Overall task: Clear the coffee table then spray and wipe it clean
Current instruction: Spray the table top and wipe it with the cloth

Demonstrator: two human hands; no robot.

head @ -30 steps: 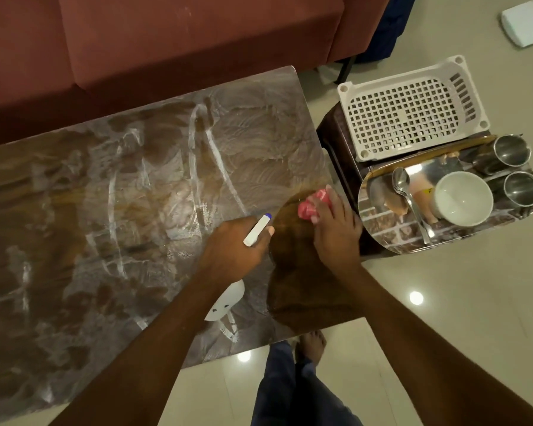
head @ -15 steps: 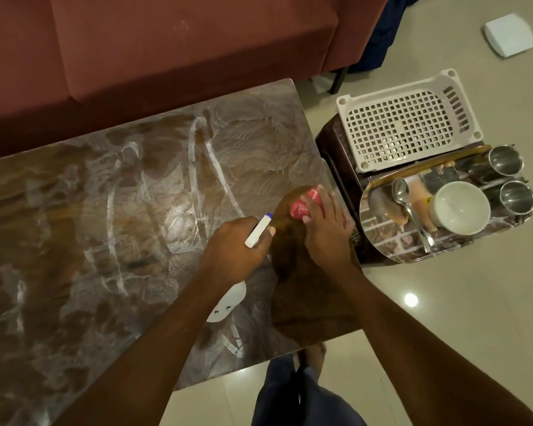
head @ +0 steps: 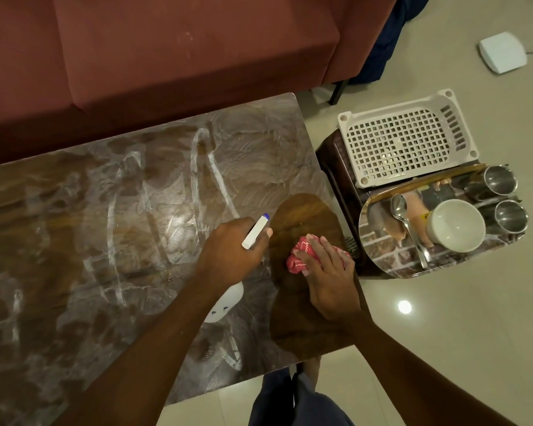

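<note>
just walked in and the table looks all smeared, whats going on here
A person is wiping the coffee table. The right hand presses a red cloth onto the top near its right end, where a dark patch is already wiped clean. The left hand holds a white spray bottle. Most of the top is still covered in whitish streaks. The tray with a bowl, a spoon and two steel cups sits on a stand beside the table.

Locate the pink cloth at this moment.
In the head view, the pink cloth sits under the right hand on the coffee table, near its right end.
</note>
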